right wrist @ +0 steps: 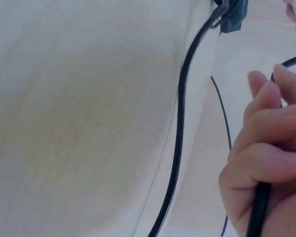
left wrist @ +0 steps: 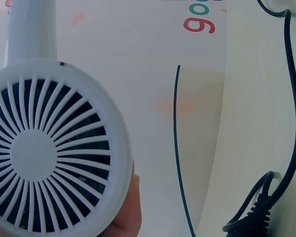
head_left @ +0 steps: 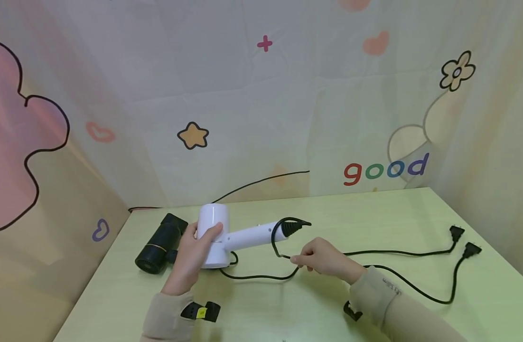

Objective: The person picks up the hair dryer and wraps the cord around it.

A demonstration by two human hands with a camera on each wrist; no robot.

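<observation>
A white hair dryer (head_left: 248, 238) is held above the table by my left hand (head_left: 194, 251), its fingers and thumb wrapped around the barrel. The handle points right and ends in a black ribbed cord sleeve. In the left wrist view the slatted round grille (left wrist: 34, 155) of the dryer faces the camera. My right hand (head_left: 323, 259) pinches the dryer's black cord (head_left: 273, 241), which loops over the end of the handle. In the right wrist view the fingers (right wrist: 266, 128) curl round the cord (right wrist: 259, 207).
A black hair dryer (head_left: 159, 244) lies at the left, partly behind my left hand. Its cord (head_left: 261, 277) runs across the table. Two black plugs (head_left: 457, 232) lie at the right. A printed curtain (head_left: 253, 104) stands behind the table (head_left: 266, 313).
</observation>
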